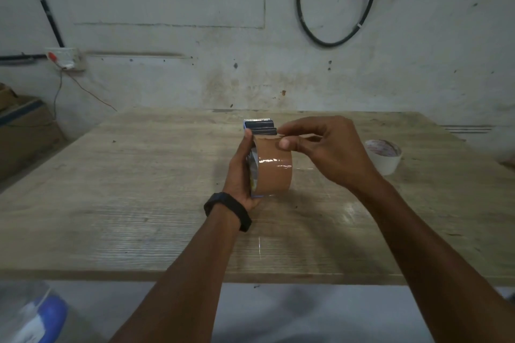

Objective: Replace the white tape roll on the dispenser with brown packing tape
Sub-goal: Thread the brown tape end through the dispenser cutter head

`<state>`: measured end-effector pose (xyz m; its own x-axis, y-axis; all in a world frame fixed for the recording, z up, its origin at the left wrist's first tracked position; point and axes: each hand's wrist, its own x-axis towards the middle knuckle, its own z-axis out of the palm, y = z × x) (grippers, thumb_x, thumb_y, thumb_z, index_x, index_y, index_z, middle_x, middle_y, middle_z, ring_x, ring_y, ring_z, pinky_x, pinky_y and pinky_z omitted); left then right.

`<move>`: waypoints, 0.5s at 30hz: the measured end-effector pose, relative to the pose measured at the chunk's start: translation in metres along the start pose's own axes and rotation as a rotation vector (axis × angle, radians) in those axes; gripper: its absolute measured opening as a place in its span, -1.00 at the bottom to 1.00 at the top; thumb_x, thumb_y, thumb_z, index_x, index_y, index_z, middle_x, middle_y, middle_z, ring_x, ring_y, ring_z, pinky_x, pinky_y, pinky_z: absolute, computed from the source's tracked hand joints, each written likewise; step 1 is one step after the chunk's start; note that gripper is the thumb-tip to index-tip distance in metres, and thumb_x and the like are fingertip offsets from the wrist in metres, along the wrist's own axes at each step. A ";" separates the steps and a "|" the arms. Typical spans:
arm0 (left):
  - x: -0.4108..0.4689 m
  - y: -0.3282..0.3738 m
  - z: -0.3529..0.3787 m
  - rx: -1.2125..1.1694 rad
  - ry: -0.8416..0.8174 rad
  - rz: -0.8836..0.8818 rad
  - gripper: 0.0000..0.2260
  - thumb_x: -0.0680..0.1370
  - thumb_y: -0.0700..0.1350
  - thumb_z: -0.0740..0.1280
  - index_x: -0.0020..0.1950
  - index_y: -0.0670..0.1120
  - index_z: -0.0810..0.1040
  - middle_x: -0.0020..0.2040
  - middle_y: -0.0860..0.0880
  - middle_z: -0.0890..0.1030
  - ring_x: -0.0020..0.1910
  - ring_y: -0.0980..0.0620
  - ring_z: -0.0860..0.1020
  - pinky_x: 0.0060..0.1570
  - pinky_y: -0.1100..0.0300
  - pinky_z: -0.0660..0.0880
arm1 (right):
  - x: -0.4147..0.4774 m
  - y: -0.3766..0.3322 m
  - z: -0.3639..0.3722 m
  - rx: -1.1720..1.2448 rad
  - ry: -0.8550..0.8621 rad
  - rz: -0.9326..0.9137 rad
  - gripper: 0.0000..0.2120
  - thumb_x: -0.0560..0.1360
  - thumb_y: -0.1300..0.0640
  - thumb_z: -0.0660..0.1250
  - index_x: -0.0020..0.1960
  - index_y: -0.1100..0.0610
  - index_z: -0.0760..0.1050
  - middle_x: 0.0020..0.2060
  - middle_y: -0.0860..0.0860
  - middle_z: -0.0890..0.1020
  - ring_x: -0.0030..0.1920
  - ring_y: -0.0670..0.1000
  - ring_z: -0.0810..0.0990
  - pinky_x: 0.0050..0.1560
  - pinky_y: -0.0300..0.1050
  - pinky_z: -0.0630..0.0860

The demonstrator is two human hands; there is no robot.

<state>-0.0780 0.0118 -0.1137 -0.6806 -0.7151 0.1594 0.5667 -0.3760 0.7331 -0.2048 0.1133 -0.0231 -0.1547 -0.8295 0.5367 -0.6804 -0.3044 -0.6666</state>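
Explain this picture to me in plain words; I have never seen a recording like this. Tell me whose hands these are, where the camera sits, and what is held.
There is no machine here, only a person. One camera worn on the head looks down at both arms. The left hand holds a tape dispenser loaded with a brown tape roll. The right hand pinches the tape's loose end near the dispenser's toothed blade. On the wooden table, to the right, lies a white tape roll, already taken off.
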 end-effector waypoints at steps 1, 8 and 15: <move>0.000 0.000 0.000 -0.003 0.002 -0.002 -0.32 0.21 0.31 0.56 0.18 -0.07 0.63 -0.12 -0.09 0.68 -0.24 -0.03 0.67 -0.27 0.09 0.62 | 0.004 -0.002 -0.003 -0.044 -0.030 -0.024 -0.75 0.39 0.11 0.54 0.06 0.05 0.69 -0.07 -0.11 0.72 -0.04 -0.20 0.67 0.09 -0.14 0.60; 0.001 0.000 -0.002 -0.019 0.001 -0.019 -0.31 0.23 0.29 0.56 0.22 -0.07 0.60 -0.09 -0.09 0.68 -0.22 -0.05 0.68 -0.26 0.06 0.63 | 0.020 -0.007 -0.010 -0.233 -0.163 -0.118 -0.82 0.43 0.17 0.49 0.03 0.06 0.70 -0.13 -0.05 0.74 -0.18 -0.22 0.67 -0.08 -0.44 0.54; 0.000 -0.001 -0.003 -0.010 0.034 -0.066 -0.35 0.36 0.30 0.41 0.29 -0.10 0.51 -0.15 -0.08 0.70 -0.25 -0.03 0.69 -0.31 0.09 0.63 | 0.024 -0.006 -0.015 -0.387 -0.183 -0.327 -0.90 0.48 0.17 0.46 -0.01 0.10 0.71 -0.22 0.00 0.73 -0.27 -0.09 0.67 -0.15 -0.07 0.62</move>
<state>-0.0776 0.0103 -0.1161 -0.7007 -0.7079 0.0886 0.5261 -0.4289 0.7343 -0.2155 0.1016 0.0015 0.2129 -0.7989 0.5625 -0.8918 -0.3941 -0.2222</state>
